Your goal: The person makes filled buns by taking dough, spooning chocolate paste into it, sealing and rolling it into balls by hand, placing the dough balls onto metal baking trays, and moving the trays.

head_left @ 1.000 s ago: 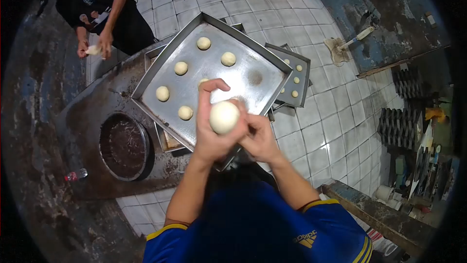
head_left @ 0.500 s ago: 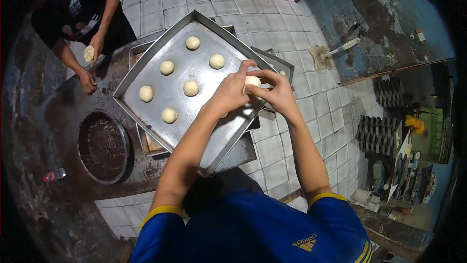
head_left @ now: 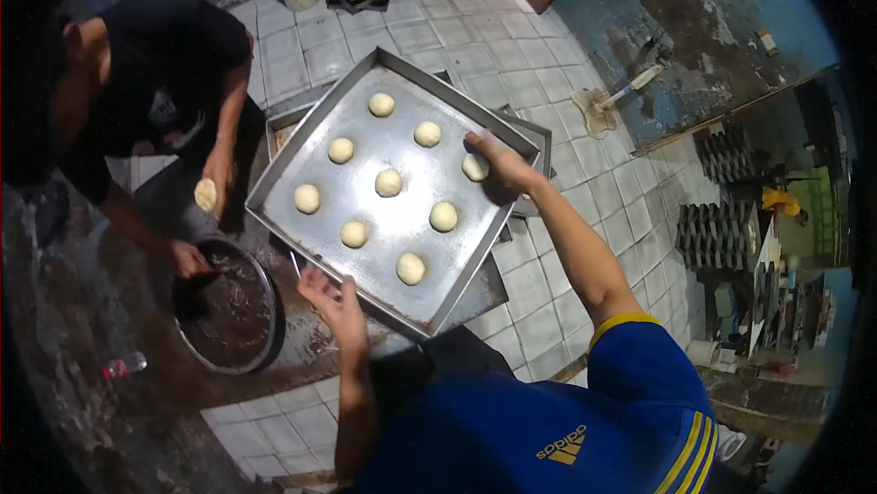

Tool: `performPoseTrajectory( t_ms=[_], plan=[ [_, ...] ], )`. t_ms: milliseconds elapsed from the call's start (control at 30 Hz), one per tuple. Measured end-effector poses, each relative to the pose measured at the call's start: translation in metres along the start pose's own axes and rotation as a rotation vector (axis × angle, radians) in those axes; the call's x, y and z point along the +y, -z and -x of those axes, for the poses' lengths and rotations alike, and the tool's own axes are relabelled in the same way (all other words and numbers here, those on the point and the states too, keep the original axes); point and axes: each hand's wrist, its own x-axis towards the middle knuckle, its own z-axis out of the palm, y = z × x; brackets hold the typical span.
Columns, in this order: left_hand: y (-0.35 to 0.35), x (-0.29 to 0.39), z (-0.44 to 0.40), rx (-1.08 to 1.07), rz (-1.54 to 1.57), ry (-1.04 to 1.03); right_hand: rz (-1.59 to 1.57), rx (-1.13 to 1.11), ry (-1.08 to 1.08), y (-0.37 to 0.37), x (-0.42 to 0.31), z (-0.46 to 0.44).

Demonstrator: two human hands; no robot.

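A square metal tray (head_left: pixel 356 188) bears several pale dough balls (head_left: pixel 388 182) spaced in rows. My right hand (head_left: pixel 502 163) is at the tray's right corner, beside the dough ball (head_left: pixel 475 167) there; its fingers reach over the rim and look apart, with no ball in them. Near the tray's lower left edge is my left hand (head_left: pixel 336 307), fingers spread and holding nothing. Whether its fingertips touch the tray's outer wall is hard to tell.
Across the table (head_left: pixel 311 357), a co-worker in black holds a piece of dough (head_left: pixel 206 194), the other hand over a round pan (head_left: pixel 272 311) of dark filling. A bottle (head_left: pixel 125 366) lies farther left. Other trays (head_left: pixel 283 133) sit beneath.
The dough ball from my hands now rests at the tray's right corner. My left hand has moved left to the near edge. The co-worker's hand has reached over the round pan.
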Motion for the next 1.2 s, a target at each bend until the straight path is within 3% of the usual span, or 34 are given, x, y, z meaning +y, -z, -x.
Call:
performPoseTrajectory(
  t_ms=[67, 100, 133, 167, 233, 267, 300, 367, 400, 433, 467, 500, 533, 600, 667, 733, 767, 833, 900, 1000, 1033, 1100, 1200],
  plan=[
    [-0.003, -0.023, 0.006, -0.016, 0.234, 0.209, -0.170, -0.007, -0.052, 0.025, 0.001, -0.008],
    [-0.007, -0.017, 0.004, -0.022, 0.242, 0.199, -0.256, -0.017, -0.076, 0.032, 0.004, -0.010],
    [-0.010, -0.011, 0.005, -0.044, 0.353, 0.372, -0.344, -0.035, -0.101, 0.034, 0.007, -0.010],
    [-0.010, -0.006, 0.005, -0.064, 0.457, 0.547, 0.307, -0.070, 0.009, 0.013, -0.006, -0.008],
    [-0.008, -0.028, -0.009, -0.057, 0.369, 0.524, 0.243, 0.339, -0.083, -0.054, -0.021, 0.007],
    [-0.005, -0.032, -0.018, -0.076, 0.329, 0.638, 0.235, 0.349, -0.090, -0.060, -0.017, 0.001],
    [-0.004, -0.035, -0.026, -0.095, 0.290, 0.751, 0.127, 0.300, -0.136, -0.061, -0.011, -0.007],
    [0.000, -0.051, -0.030, -0.151, 0.335, 0.707, 0.012, 0.263, -0.201, -0.044, -0.001, -0.003],
    [-0.003, -0.054, -0.032, -0.191, 0.398, 0.670, -0.469, 0.280, -0.233, -0.019, 0.003, 0.004],
    [-0.013, -0.044, -0.031, -0.097, 0.489, 0.697, -0.948, 0.286, -0.242, 0.011, 0.006, 0.010],
    [-0.014, -0.044, -0.031, -0.143, 0.481, 0.678, -0.867, 0.440, -0.157, 0.038, -0.002, 0.037],
    [-0.010, -0.048, -0.026, -0.188, 0.469, 0.664, -0.773, 0.487, -0.214, 0.065, -0.017, 0.073],
    [-0.015, -0.046, -0.019, -0.143, 0.426, 0.682, -0.694, 0.591, -0.247, 0.053, 0.003, 0.100],
    [-0.037, -0.024, -0.003, -0.188, 0.432, 0.698, -0.828, 0.666, -0.408, 0.037, 0.011, 0.162],
    [-0.086, -0.009, 0.017, -0.170, 0.472, 0.728, -1.246, 0.355, -0.561, 0.021, 0.033, 0.213],
    [-0.146, 0.014, 0.041, -0.265, 0.522, 0.740, -1.563, 0.176, -0.554, 0.041, 0.025, 0.240],
    [-0.188, 0.042, 0.061, -0.263, 0.599, 0.705, -1.550, 0.326, -0.634, 0.023, 0.042, 0.244],
    [-0.249, -0.021, 0.074, -0.402, 0.555, 0.751, -1.706, 0.493, -0.849, 0.060, 0.069, 0.250],
    [-0.320, -0.007, 0.080, -0.627, 0.435, 0.616, -1.803, 0.539, -0.777, 0.047, 0.150, 0.263],
    [-0.413, 0.017, 0.091, -0.722, 0.251, 0.607, -1.841, 0.677, -0.716, 0.017, 0.295, 0.274],
    [-0.431, 0.012, 0.097, -0.765, 0.229, 0.658, -1.858, 0.660, -0.729, 0.018, 0.327, 0.269],
    [-0.449, -0.004, 0.123, -0.714, 0.179, 0.552, -1.753, 0.745, -0.798, 0.011, 0.383, 0.264],
    [-0.448, -0.042, 0.155, -0.764, 0.075, 0.620, -1.686, 0.669, -0.821, -0.052, 0.472, 0.245]
  ],
)
